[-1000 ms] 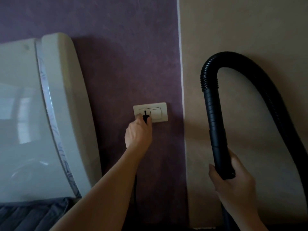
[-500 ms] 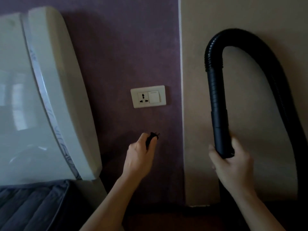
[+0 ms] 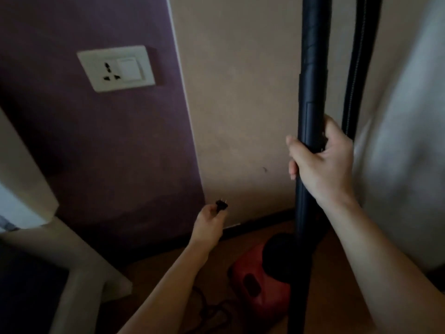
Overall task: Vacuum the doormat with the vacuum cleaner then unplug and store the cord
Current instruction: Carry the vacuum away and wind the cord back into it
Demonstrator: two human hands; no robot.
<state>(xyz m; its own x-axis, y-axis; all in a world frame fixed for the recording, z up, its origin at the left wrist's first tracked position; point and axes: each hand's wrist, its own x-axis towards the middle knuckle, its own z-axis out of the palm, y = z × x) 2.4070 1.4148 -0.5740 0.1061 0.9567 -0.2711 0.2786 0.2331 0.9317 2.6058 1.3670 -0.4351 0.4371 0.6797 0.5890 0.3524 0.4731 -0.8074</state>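
Your left hand (image 3: pixel 208 222) pinches the small black plug (image 3: pixel 221 205) well below the white wall socket (image 3: pixel 115 68); your right hand (image 3: pixel 320 160) grips the black plastic vacuum tube (image 3: pixel 313 80). Feed the dark cord (image 3: pixel 206 307) in slowly, plug pinched

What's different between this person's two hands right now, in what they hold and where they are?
The left hand holds a small black plug at its fingertips; the right hand wraps fully round the thick black vacuum tube. The left hand is low, well below the white wall socket; the right hand is higher and nearer the camera. Both grip parts of the red vacuum cleaner.
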